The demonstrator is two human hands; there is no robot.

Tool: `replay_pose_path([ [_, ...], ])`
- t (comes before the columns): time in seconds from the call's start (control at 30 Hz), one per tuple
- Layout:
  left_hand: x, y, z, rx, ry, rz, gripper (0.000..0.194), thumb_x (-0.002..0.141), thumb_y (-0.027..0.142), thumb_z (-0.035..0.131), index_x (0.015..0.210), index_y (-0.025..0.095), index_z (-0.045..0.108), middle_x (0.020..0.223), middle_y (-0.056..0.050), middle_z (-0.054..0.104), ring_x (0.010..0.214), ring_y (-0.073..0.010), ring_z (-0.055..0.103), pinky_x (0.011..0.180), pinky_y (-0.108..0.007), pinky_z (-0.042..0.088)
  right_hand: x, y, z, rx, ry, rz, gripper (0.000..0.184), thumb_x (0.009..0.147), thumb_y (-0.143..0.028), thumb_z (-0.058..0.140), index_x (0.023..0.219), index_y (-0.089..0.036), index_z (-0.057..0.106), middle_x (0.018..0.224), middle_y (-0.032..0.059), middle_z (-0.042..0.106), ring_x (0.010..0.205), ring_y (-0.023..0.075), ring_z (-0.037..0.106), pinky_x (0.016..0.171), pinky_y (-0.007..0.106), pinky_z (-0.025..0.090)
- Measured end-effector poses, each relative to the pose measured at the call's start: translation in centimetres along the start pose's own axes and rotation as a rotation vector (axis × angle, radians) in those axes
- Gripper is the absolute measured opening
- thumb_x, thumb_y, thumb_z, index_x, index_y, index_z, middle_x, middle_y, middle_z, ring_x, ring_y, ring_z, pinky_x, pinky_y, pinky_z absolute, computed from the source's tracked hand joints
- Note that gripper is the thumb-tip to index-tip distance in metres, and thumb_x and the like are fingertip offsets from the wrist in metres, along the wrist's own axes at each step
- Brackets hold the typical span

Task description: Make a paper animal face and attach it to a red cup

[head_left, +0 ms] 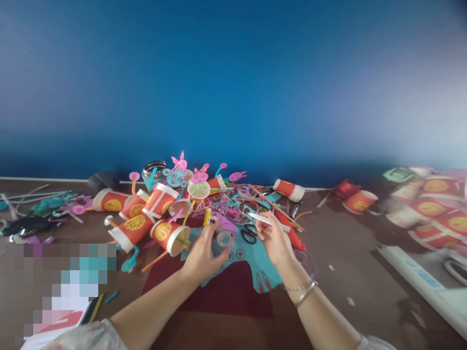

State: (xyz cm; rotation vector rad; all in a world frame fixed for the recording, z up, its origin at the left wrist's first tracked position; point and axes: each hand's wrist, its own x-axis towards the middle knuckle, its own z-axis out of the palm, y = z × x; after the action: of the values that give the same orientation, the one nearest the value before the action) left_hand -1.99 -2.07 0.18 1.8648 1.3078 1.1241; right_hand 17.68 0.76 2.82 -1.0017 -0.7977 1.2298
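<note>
My right hand (275,238) is closed around a white marker (266,220), its reddish tip pointing left. Below it lies a light blue paper sheet (239,270), partly cut out, with drawn hearts in circles and pointed ears. My left hand (204,253) is over the sheet's left side, thumb and fingers apart. Just beside its fingertips is a roll of clear tape (225,238); whether they touch it I cannot tell. Black-handled scissors (249,234) lie between the hands, blades hidden. A yellow glue stick (207,217) stands behind my left hand.
A dark red sheet (226,304) lies under the blue paper. Red paper cups (133,231) with straws crowd the left, and stacked cups (288,189) lie behind. A white device (419,282) and blurred cups (434,209) are on the right. A blue wall (233,97) bounds the back.
</note>
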Motion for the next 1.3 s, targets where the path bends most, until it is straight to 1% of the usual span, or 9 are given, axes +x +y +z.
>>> replay_pose_path([
  [0.07, 0.0, 0.0, 0.0, 0.027, -0.014, -0.023, 0.049, 0.076, 0.034, 0.059, 0.121, 0.021, 0.044, 0.110, -0.009, 0.058, 0.100, -0.0235, 0.056, 0.087, -0.038, 0.044, -0.1, -0.3, -0.1, -0.058, -0.013, -0.002, 0.034, 0.078, -0.050, 0.056, 0.090, -0.018, 0.059, 0.069, 0.0028, 0.065, 0.058, 0.0128, 0.053, 0.044, 0.022, 0.034],
  [0.17, 0.2, -0.4, 0.0, -0.006, 0.027, -0.074, 0.045, 0.079, 0.036, 0.056, 0.120, 0.021, 0.043, 0.107, -0.008, 0.059, 0.099, -0.0226, 0.057, 0.086, -0.038, 0.044, -0.6, -0.9, 0.1, -0.158, -0.061, -0.001, 0.042, 0.080, -0.054, 0.050, 0.099, -0.017, 0.059, 0.064, 0.0043, 0.067, 0.054, 0.0137, 0.053, 0.045, 0.023, 0.035],
  [0.3, 0.5, -1.1, -0.2, 0.011, 0.092, -0.101, 0.044, 0.077, 0.031, 0.057, 0.117, 0.020, 0.045, 0.108, -0.009, 0.060, 0.105, -0.0242, 0.055, 0.090, -0.041, 0.042, -1.2, -1.7, 0.4, -0.320, -0.157, -0.017, 0.042, 0.079, -0.054, 0.053, 0.090, -0.015, 0.063, 0.059, 0.0047, 0.067, 0.049, 0.0119, 0.052, 0.045, 0.022, 0.035],
  [0.43, 0.4, -1.2, -0.2, 0.227, 0.118, -0.053, 0.043, 0.075, 0.024, 0.054, 0.116, 0.017, 0.046, 0.111, -0.012, 0.058, 0.110, -0.0272, 0.052, 0.093, -0.044, 0.040, -1.7, -1.9, 0.1, -0.416, -0.146, -0.055, 0.039, 0.078, -0.053, 0.054, 0.086, -0.015, 0.064, 0.060, 0.0048, 0.068, 0.049, 0.0116, 0.053, 0.045, 0.021, 0.035],
  [0.63, -0.2, -0.4, -0.3, 0.422, 0.033, 0.031, 0.046, 0.075, 0.010, 0.042, 0.120, 0.017, 0.042, 0.114, -0.012, 0.056, 0.112, -0.0251, 0.050, 0.094, -0.043, 0.039, -2.0, -1.6, -1.0, -0.423, -0.030, -0.097, 0.042, 0.077, -0.055, 0.055, 0.087, -0.015, 0.063, 0.056, 0.0044, 0.067, 0.048, 0.0136, 0.054, 0.044, 0.023, 0.036],
  [0.87, 0.1, 1.8, 0.1, 0.537, 0.023, 0.171, 0.044, 0.073, 0.009, 0.046, 0.117, 0.017, 0.047, 0.118, -0.012, 0.053, 0.113, -0.0288, 0.045, 0.094, -0.047, 0.038, -2.3, -1.1, -2.0, -0.539, 0.091, -0.355, 0.031, 0.081, -0.050, 0.052, 0.086, -0.020, 0.060, 0.063, 0.0036, 0.065, 0.060, 0.0202, 0.058, 0.058, 0.031, 0.043],
  [1.07, -0.2, 3.9, 1.6, 0.492, -0.208, 0.308, 0.038, 0.075, 0.012, 0.049, 0.112, 0.020, 0.052, 0.111, -0.009, 0.058, 0.107, -0.0262, 0.048, 0.092, -0.043, 0.038, -2.4, -0.9, -2.9, -0.625, 0.121, -0.438, 0.022, 0.083, -0.038, 0.050, 0.093, -0.021, 0.058, 0.071, 0.0039, 0.066, 0.065, 0.0206, 0.058, 0.063, 0.033, 0.044],
  [1.17, 1.3, 4.3, 1.8, 0.549, -0.217, 0.302, 0.036, 0.077, 0.010, 0.045, 0.111, 0.018, 0.054, 0.109, -0.010, 0.060, 0.105, -0.0262, 0.048, 0.091, -0.042, 0.038, -2.2, -0.8, -3.1, -0.620, 0.148, -0.439, 0.020, 0.083, -0.036, 0.049, 0.094, -0.021, 0.056, 0.074, 0.0048, 0.066, 0.067, 0.0210, 0.057, 0.063, 0.033, 0.044],
  [1.3, 5.7, 3.6, 2.4, 0.623, -0.194, 0.205, 0.032, 0.078, 0.005, 0.041, 0.100, 0.017, 0.061, 0.103, -0.013, 0.062, 0.107, -0.0294, 0.047, 0.090, -0.045, 0.035, -2.3, -0.5, -3.0, -0.587, 0.084, -0.439, 0.025, 0.086, -0.038, 0.046, 0.099, -0.020, 0.058, 0.071, 0.0035, 0.063, 0.065, 0.0202, 0.056, 0.065, 0.032, 0.043],
])
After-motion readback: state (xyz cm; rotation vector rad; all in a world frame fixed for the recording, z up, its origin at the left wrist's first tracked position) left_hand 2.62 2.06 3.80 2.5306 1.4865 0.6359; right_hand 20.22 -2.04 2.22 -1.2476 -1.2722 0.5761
